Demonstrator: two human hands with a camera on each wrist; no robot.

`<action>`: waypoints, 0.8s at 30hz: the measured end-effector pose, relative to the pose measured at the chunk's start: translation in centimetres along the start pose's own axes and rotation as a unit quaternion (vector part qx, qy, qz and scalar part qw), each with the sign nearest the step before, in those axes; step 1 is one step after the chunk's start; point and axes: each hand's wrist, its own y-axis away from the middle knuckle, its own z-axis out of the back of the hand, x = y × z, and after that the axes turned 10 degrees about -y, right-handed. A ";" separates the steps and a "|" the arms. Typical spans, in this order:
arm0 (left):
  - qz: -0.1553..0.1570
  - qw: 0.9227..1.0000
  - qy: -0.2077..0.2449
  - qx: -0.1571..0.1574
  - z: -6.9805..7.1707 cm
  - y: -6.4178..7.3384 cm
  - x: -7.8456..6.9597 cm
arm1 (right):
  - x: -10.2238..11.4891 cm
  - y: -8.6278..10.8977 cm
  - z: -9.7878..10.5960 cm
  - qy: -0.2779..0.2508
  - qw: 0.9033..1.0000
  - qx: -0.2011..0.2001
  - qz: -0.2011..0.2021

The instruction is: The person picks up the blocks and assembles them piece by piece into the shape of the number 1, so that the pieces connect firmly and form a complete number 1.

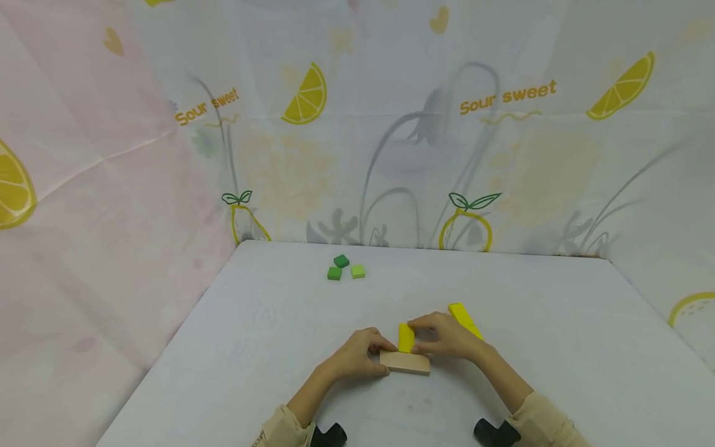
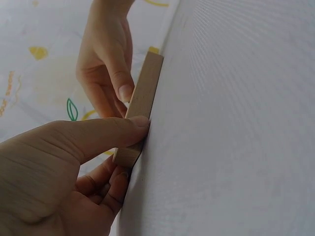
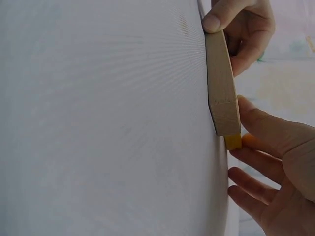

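Observation:
A plain wooden block (image 1: 404,362) with a pale, smooth face lies lengthwise across the near middle of the table. My left hand (image 1: 357,355) pinches its left end, the thumb on the near face and the fingers behind. Just behind the wooden block, a short yellow block (image 1: 406,338) points away from me and meets its far edge. With thumb and index finger, my right hand (image 1: 447,337) holds the yellow block at its right side and far end. The right wrist view shows the other right fingers spread apart, and only a bit of yellow past the wooden block (image 3: 222,83).
Beyond my right hand lies a longer yellow block (image 1: 465,320), partly hidden by it. Three small green blocks (image 1: 341,261) (image 1: 334,273) (image 1: 358,271) sit together farther back. A lemon-print curtain (image 1: 357,155) rises behind the white table (image 1: 251,347).

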 end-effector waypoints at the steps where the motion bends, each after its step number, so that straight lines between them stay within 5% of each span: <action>1: 0.000 1.000 0.000 0.000 0.0 0.0 0.0 | 0.0 0.0 0.0 0.000 1.000 0.000 0.000; 24: 0.011 1.000 0.006 0.000 -0.1 0.1 0.2 | 0.2 0.2 -0.1 -0.004 1.000 0.000 -0.009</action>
